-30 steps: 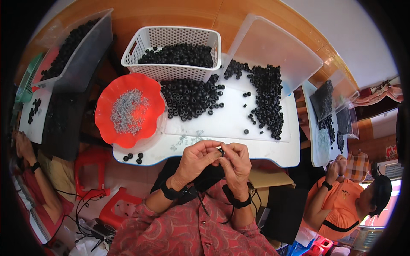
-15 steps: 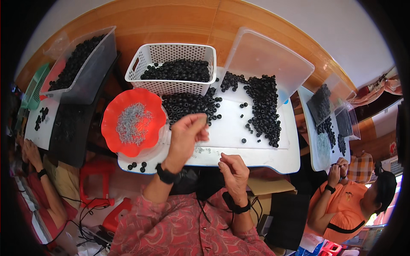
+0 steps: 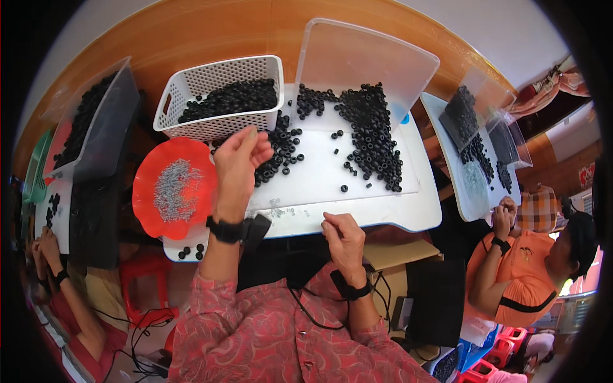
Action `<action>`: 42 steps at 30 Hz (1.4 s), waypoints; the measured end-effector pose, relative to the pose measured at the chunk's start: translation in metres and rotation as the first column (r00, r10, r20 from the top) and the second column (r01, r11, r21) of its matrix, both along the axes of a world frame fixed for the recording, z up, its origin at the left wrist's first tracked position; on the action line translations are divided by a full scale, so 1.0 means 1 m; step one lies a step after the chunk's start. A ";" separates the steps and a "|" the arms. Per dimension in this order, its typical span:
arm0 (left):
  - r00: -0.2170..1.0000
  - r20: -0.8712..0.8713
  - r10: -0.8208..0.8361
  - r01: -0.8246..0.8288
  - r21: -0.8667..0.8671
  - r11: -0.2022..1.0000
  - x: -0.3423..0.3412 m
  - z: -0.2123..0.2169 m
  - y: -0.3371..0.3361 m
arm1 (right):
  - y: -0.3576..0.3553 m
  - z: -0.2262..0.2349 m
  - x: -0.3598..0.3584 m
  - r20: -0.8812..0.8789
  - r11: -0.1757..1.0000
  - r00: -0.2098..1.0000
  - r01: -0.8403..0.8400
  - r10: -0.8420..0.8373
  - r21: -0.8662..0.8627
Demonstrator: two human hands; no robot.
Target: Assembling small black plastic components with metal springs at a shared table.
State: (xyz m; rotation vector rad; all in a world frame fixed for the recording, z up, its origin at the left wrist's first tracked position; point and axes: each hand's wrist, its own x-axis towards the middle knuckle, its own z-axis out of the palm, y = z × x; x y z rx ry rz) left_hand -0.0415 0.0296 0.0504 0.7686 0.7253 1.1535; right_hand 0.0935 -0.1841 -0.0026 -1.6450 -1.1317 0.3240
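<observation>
My left hand is over the near edge of the white perforated basket and the pile of small black ring-shaped parts in front of it. Its thumb and forefinger are pressed together, the other fingers loosely curled; whatever they hold cannot be made out. Above the table's front edge, my right hand is closed in a pinch, its contents hidden or too small to name. Left of my left hand is a red scalloped dish with many tiny silvery pieces. More such small pieces lie near the table's front edge.
More black parts spill from a tilted translucent bin on the white table. Another bin stands left. A person in orange works at the right table; another person's arm shows at left. Cables hang below.
My left hand has risen and moved away from the table's front edge, toward the basket. My right hand stays near the front edge, still pinched. The whole view has shifted slightly.
</observation>
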 end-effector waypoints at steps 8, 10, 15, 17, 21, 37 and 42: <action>0.981 -0.109 -0.161 0.147 -0.126 0.981 -0.011 -0.040 -0.088 | 0.007 -0.012 0.040 0.186 0.978 0.961 0.209 -0.204 -0.007; 0.971 -0.118 -0.207 0.190 -0.141 0.972 -0.008 -0.049 -0.102 | 0.012 -0.013 0.043 0.223 0.972 0.947 0.236 -0.232 0.008; 0.943 -0.093 -0.320 0.300 -0.185 0.936 -0.003 -0.064 -0.129 | 0.029 -0.017 0.047 0.342 0.965 0.908 0.262 -0.242 -0.011; 0.925 -0.109 -0.365 0.343 -0.181 0.922 -0.003 -0.067 -0.135 | 0.035 -0.021 0.050 0.379 0.960 0.893 0.277 -0.243 -0.036; 0.852 -0.156 -0.499 0.469 -0.196 0.861 -0.004 -0.068 -0.145 | 0.040 -0.026 0.054 0.455 0.946 0.860 0.308 -0.232 -0.100; 0.915 0.086 -0.394 0.403 -0.163 0.901 -0.014 -0.081 -0.143 | 0.008 0.014 -0.019 0.028 0.987 0.989 -0.142 0.145 -0.073; 0.914 0.098 -0.394 0.406 -0.189 0.894 -0.024 -0.084 -0.142 | 0.008 0.012 -0.025 0.012 0.977 0.983 -0.181 0.183 -0.109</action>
